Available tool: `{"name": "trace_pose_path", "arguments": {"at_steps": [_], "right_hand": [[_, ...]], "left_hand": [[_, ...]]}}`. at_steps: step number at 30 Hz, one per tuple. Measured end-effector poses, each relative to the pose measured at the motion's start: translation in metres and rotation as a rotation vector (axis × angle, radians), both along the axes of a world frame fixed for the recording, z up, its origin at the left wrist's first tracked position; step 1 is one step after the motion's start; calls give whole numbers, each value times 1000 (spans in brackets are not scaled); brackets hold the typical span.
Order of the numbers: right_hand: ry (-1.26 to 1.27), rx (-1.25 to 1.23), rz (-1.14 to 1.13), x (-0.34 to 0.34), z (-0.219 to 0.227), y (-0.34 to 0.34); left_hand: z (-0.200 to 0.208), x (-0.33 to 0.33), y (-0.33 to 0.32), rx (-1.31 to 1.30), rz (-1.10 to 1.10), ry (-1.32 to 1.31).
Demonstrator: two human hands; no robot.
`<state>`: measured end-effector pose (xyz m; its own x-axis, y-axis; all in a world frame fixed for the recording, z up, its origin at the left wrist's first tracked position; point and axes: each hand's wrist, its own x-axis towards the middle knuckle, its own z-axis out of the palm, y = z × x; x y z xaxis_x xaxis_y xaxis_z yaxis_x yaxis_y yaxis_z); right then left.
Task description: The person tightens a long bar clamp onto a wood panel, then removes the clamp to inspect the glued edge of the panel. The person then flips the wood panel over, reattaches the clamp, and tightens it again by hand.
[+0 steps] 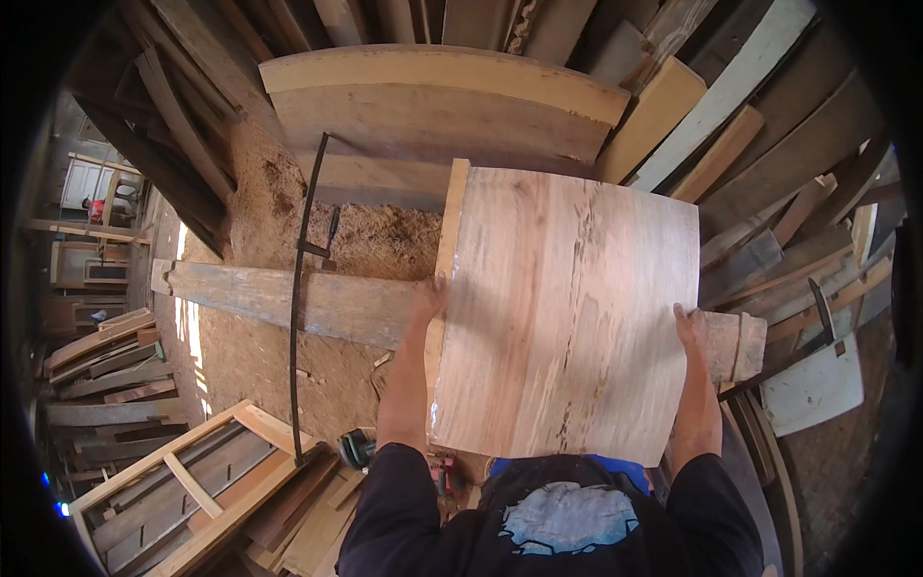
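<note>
I hold a wide wooden panel point(577, 308) in front of me with both hands. Its pale face has a line of dark flecks down the middle, and a yellowish strip of wood point(452, 221) runs along its left edge. My left hand point(433, 293) is closed on that left edge. On the opposite edge, my right hand point(686, 325) grips with the thumb on the face and the other fingers mostly hidden behind. Beneath the panel passes a long worn plank point(365, 306). A long dark bar clamp point(301, 260) lies across the plank, left of my left hand.
Sawdust point(385, 240) covers the ground beyond the plank. Stacked boards point(433, 106) lie ahead, with more boards point(711, 115) leaning at right. A wooden frame point(192, 486) is at lower left, near a dark green power tool point(357, 448). A handsaw point(812, 385) hangs at right.
</note>
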<state>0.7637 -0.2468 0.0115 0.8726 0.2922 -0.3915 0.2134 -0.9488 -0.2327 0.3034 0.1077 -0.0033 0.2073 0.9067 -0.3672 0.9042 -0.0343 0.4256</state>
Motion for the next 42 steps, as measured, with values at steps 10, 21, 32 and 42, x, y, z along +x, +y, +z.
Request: {"name": "trace_pose_path", "arguments": {"at_steps": [10, 21, 32, 42], "right_hand": [[-120, 208, 213, 2, -52, -44], [-87, 69, 168, -39, -20, -23], [-29, 168, 153, -45, -10, -48], [35, -60, 87, -45, 1, -83]], "left_hand": [[-18, 6, 46, -32, -141, 60], [-47, -21, 42, 319, -253, 265], [25, -168, -114, -486, 181, -37], [21, -177, -189, -877, 432, -513]]}}
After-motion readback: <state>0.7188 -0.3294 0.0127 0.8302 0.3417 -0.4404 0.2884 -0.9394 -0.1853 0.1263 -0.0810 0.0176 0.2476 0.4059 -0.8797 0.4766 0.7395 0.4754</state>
